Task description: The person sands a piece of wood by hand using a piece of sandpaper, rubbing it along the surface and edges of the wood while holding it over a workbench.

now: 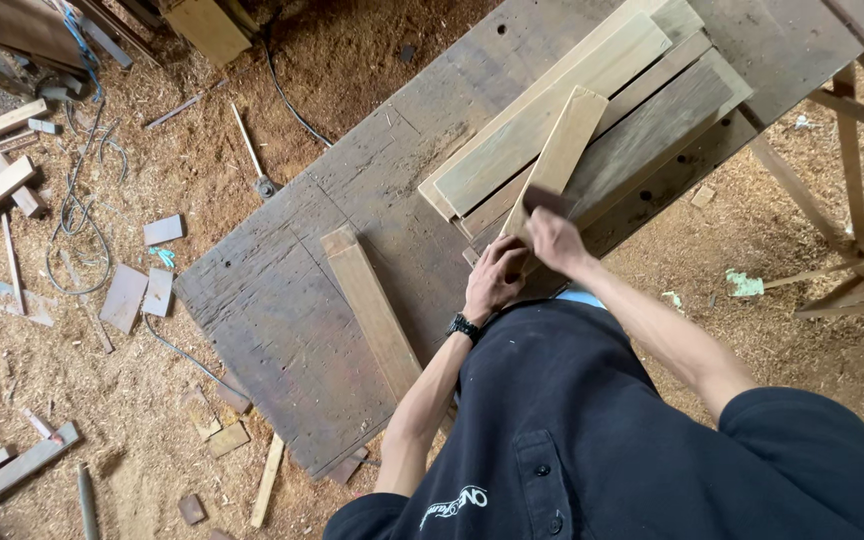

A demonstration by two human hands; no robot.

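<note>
A person in a dark shirt stands at a worn wooden desk (282, 290) and works on a pale narrow board (558, 155). The board lies slanted on a stack of planks (642, 120) at about one o'clock from the centre of the view, its near end pointing down toward the person. The right hand (555, 240) is closed around a small dark block (544, 200) pressed on that near end. The left hand (493, 278), with a black watch (463, 327) on its wrist, is curled with its fingers closed on the board's lower end, just beside the right hand. A second, longer board (372, 310) lies loose on the desk at about seven o'clock from the hands, well apart from the stack. The floor (152, 380) around the desk is covered in sawdust, with offcuts (142, 290) and a cable (77, 215) scattered at nine o'clock.
</note>
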